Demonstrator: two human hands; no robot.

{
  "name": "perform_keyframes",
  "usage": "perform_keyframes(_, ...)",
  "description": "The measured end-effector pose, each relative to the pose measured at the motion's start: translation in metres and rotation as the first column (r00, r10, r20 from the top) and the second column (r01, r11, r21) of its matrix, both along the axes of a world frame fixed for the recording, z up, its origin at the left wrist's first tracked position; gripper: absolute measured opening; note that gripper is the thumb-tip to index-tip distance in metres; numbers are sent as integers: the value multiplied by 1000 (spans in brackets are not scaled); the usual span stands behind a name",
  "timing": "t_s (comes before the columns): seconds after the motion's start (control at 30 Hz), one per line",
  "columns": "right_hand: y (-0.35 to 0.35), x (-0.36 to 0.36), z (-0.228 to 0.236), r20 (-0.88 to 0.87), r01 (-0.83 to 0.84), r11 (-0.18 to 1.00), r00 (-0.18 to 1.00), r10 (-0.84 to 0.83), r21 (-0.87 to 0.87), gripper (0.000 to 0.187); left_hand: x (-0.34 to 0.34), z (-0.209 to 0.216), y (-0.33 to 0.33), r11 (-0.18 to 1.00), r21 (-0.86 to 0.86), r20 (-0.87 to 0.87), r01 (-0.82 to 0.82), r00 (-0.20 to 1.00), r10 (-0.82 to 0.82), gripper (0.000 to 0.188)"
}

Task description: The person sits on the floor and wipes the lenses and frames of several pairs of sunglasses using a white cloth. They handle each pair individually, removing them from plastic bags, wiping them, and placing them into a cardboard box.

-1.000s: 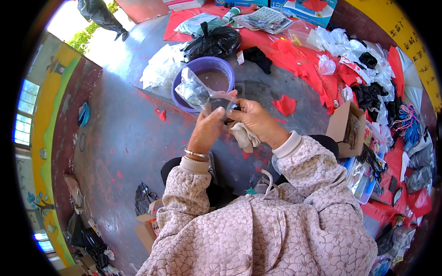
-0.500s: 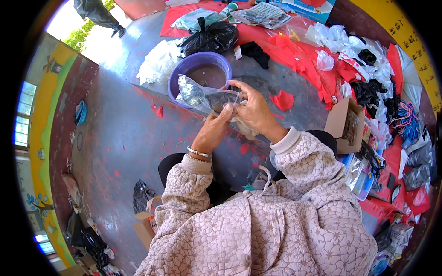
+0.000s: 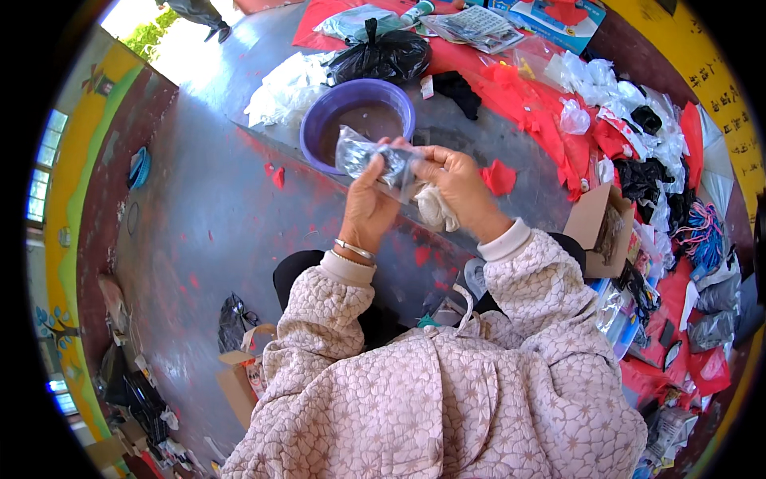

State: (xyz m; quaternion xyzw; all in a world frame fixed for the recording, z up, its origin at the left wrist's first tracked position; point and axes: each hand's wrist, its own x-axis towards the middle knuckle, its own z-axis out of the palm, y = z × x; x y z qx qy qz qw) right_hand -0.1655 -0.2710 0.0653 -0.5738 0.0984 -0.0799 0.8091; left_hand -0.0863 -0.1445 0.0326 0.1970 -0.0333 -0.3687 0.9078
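Note:
Between my two hands is a small clear plastic bag (image 3: 391,165) with something dark and shiny inside; I cannot make out what. My left hand (image 3: 370,209) grips the bag's near side, thumb on top. With bent fingers, my right hand (image 3: 459,188) pinches its right edge. Just beyond the bag stands a purple basin (image 3: 313,120) holding murky brownish water. Below my right hand lies a crumpled off-white cloth (image 3: 435,209).
Behind the basin are a white plastic bag (image 3: 283,92) and a tied black bag (image 3: 381,57). A black cloth (image 3: 456,94) lies right of them. An open cardboard box (image 3: 594,227) stands at right, among red sheeting (image 3: 523,108) and plastic bags. A person's legs (image 3: 199,12) show at far left.
My left hand has come up over the bag, and the bag is now bunched more tightly around its contents. The off-white cloth below my right hand shows more fully. The view has shifted slightly.

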Motion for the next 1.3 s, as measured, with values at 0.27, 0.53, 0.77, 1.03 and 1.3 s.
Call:
perform_keyframes(0.27,-4,-4,11,-135,-113,975,981,140,192,39,12,0,13,999,-17,-100,-39,994,37,40)
perform_keyframes(0.53,2,2,-5,-135,104,959,980,-143,-265,17,-1,1,1,997,16,112,-76,991,73,62)
perform_keyframes(0.77,-16,-7,25,-14,145,970,989,-150,-196,7,-1,18,11,961,-274,67,31,998,-13,54)
perform_keyframes(1.03,-55,-10,44,-26,57,998,998,-56,11,9,13,18,34,993,-114,28,32,999,-29,42)
perform_keyframes(1.3,-70,-11,26,-52,54,972,996,-67,-230,6,16,12,40,943,317,242,-103,970,25,25)
